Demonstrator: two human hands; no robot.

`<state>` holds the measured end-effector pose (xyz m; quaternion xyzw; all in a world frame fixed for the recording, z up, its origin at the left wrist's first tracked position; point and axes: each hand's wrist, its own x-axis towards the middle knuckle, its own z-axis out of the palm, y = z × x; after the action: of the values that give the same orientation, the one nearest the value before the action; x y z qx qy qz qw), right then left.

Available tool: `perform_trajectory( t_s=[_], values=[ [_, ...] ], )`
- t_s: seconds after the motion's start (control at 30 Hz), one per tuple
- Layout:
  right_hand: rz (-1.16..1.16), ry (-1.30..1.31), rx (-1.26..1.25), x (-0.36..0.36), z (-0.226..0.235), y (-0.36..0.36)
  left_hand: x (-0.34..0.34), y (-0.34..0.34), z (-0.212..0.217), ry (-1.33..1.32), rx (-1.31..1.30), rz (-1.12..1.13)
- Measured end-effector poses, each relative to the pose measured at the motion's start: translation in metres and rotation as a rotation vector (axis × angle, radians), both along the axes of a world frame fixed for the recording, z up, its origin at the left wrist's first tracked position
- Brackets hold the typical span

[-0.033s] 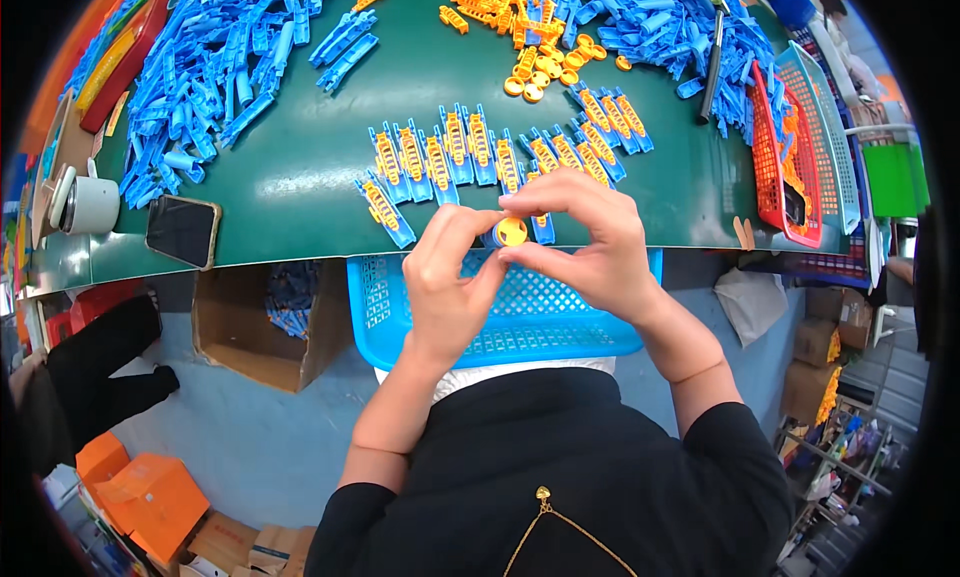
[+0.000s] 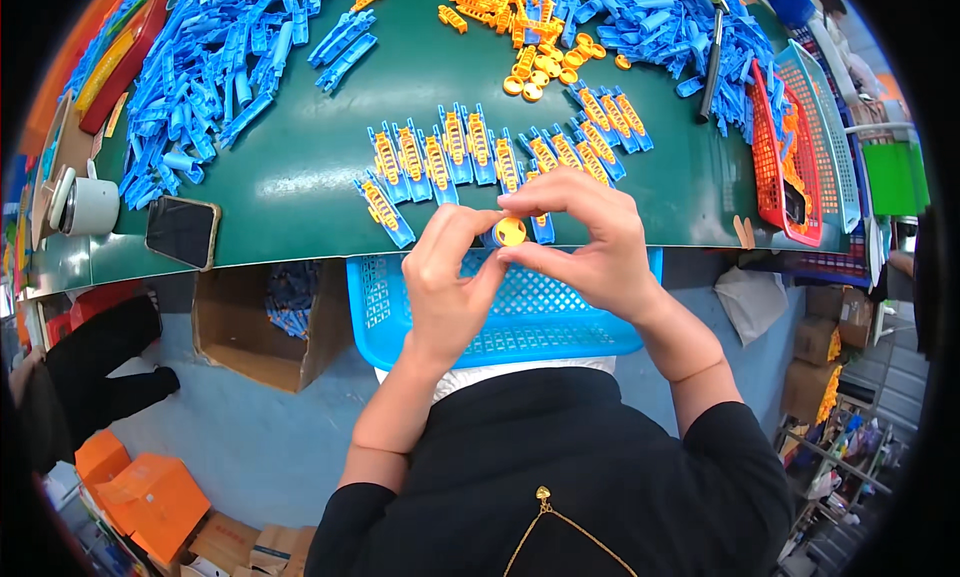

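Observation:
Between the fingertips of both hands is a small blue plastic part with a round yellow cap (image 2: 511, 232), seen end-on at the table's front edge. My left hand (image 2: 448, 277) pinches it from the left with thumb and forefinger. From the right, the thumb and forefinger of my right hand (image 2: 600, 239) close on it, making a ring. Just beyond lie several blue pieces with yellow ribbed inserts (image 2: 437, 162), set out in slanting rows. One such piece (image 2: 542, 225) is partly hidden behind the right fingers.
Blue plastic parts (image 2: 205, 87) heap at the far left and right; yellow inserts and round caps (image 2: 540, 72) lie between. A hammer (image 2: 712, 72), red basket (image 2: 770, 177), phone (image 2: 183, 231) and mug (image 2: 92, 205) are on the table. Below my hands sits a blue basket (image 2: 500, 349).

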<state>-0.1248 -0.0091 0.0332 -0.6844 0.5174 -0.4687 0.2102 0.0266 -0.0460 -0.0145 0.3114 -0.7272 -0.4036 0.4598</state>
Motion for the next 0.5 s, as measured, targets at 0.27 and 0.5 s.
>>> perform_trajectory(
  t_s=[0.27, 0.5],
  values=[
    [0.026, -0.047, 0.042, -0.001, -0.005, 0.0, 0.0, 0.0, -0.001, -0.014, 0.022, -0.02],
    [0.056, -0.053, 0.051, -0.002, -0.002, 0.0, 0.011, -0.005, -0.008, 0.3, 0.501, -0.387]
  ],
)
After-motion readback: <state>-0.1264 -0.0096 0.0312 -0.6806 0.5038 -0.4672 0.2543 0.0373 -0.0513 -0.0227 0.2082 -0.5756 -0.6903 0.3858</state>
